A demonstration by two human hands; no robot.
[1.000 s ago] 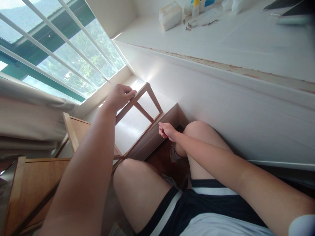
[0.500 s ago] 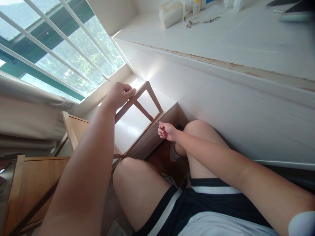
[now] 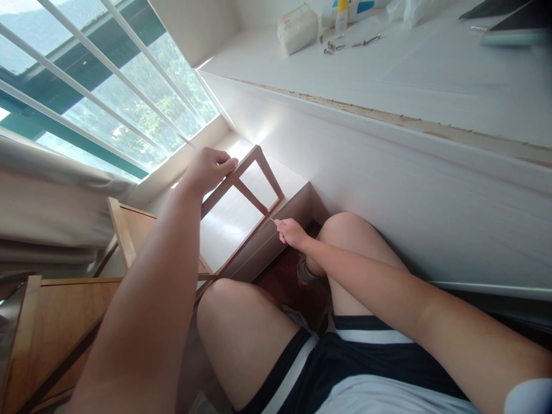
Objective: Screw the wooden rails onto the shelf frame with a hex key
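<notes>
- Head view, centre: my left hand (image 3: 214, 168) is gripping the upper rail (image 3: 247, 162) of a wooden frame (image 3: 250, 196), its fingers curling over the bar with little gap showing, probably so that the frame is staying steady.
- The frame is standing with its lower rail (image 3: 242, 245) along the near edge of a white ledge (image 3: 295, 179), which is apparently bearing its weight; its near corner is lying just beside my left knee (image 3: 222, 302), and I cannot tell whether they are touching.
- My right hand (image 3: 291, 233) is pinching a thin rod (image 3: 272, 219) between nearly closed fingers, leaving the tip free and pointing at the lower rail, near the foot of the crossbar (image 3: 253, 199); whether the tip is making contact, I cannot tell.
- Upper right: loose screws (image 3: 332, 47) are lying on the white surface (image 3: 431, 75), near a wrapped package (image 3: 298, 29), presumably for easy reach.
- Left: wooden panels (image 3: 71, 305) are standing beside my left forearm, perhaps leaving the frame working room.
</notes>
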